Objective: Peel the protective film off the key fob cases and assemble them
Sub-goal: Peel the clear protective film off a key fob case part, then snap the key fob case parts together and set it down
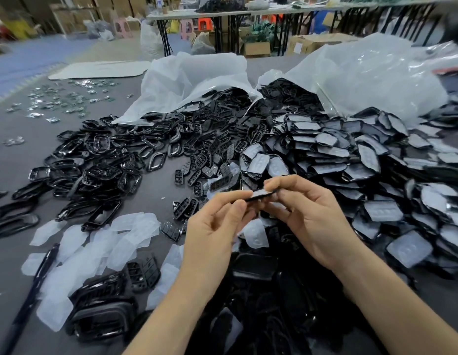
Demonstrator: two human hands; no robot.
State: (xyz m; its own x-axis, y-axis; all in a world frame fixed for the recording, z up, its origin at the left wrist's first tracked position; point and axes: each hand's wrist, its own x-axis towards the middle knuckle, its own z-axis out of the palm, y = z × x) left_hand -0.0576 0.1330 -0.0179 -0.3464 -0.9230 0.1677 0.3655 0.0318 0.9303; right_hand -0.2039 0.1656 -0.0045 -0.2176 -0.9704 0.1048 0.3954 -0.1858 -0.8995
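1. Two bare forearms reach in from the near edge, and the left hand [212,226] and right hand [312,216] meet above the dark table [151,190].
2. Between them is one key fob case [260,195], seen almost edge-on. Its long axis runs left to right, the right end a shade higher, and the white film-covered face is turned up.
3. The left hand pinches the case's left end between thumb and curled fingers. The right hand grips the right end, fingertips curled over the film side. I cannot tell whether the film has begun to lift.
4. Right of the hands lies a big heap of film-covered cases [351,155], far too many to count, reaching close to the right wrist.
5. To the left sprawls a heap of glossy black frames [94,162]. Behind the hands, in the middle, is a scatter of black button pads [212,149]. Neither can be counted.
6. At the near left lies a loose drift of peeled films [99,242], pale and overlapping, with one long black rod [40,272] along its left side.
7. Two white plastic bags [192,80] gape toward the heaps at the back.
8. Farther left are small clear bits [64,98] and one flat white board [99,69]. Beyond them stand folding tables [222,11], blurred.
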